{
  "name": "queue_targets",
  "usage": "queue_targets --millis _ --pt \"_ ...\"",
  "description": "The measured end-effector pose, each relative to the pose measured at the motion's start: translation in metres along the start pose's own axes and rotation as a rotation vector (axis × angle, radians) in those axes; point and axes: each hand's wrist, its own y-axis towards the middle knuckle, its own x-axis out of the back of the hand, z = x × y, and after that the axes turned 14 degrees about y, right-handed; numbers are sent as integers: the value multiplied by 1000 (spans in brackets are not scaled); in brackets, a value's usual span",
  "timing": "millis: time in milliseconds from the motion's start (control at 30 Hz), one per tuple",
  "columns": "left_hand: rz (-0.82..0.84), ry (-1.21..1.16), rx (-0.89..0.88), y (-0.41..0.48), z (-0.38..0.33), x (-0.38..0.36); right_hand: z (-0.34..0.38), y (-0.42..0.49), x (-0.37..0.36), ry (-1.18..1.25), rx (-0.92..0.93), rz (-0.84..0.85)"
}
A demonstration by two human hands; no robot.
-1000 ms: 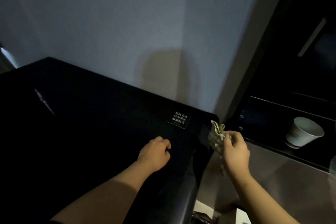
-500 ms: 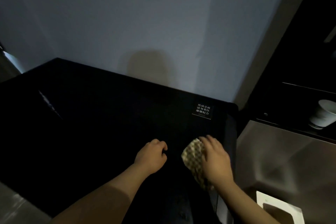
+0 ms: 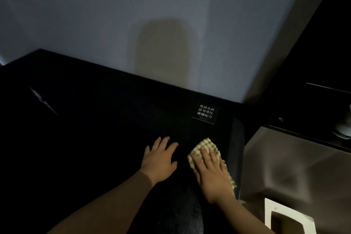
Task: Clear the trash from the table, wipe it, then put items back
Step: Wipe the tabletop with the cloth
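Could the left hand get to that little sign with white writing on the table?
Probably yes. The left hand lies flat on the dark table, with only bare tabletop between it and the sign; the right hand and cloth are off to the side.

Dim, soft-focus view; table [image 3: 95, 119] near black, wall [image 3: 133, 15] shadowed.

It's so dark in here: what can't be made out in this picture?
Head view:
The cloth: mostly hidden under the right hand.
The white cup: cut off by the right edge.
The table: too dark to show dirt or crumbs.
The white container: cut off by the bottom edge.
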Motion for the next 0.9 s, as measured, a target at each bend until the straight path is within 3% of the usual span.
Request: queue_targets --millis 233,667,900 --pt "158 -37 79 55 -20 26 -28 40 28 41 -34 -60" --pt "187 59 31 101 -7 51 -74 136 74 14 -120 -191" --pt "217 -29 3 107 5 55 -96 185 92 35 -145 -253"
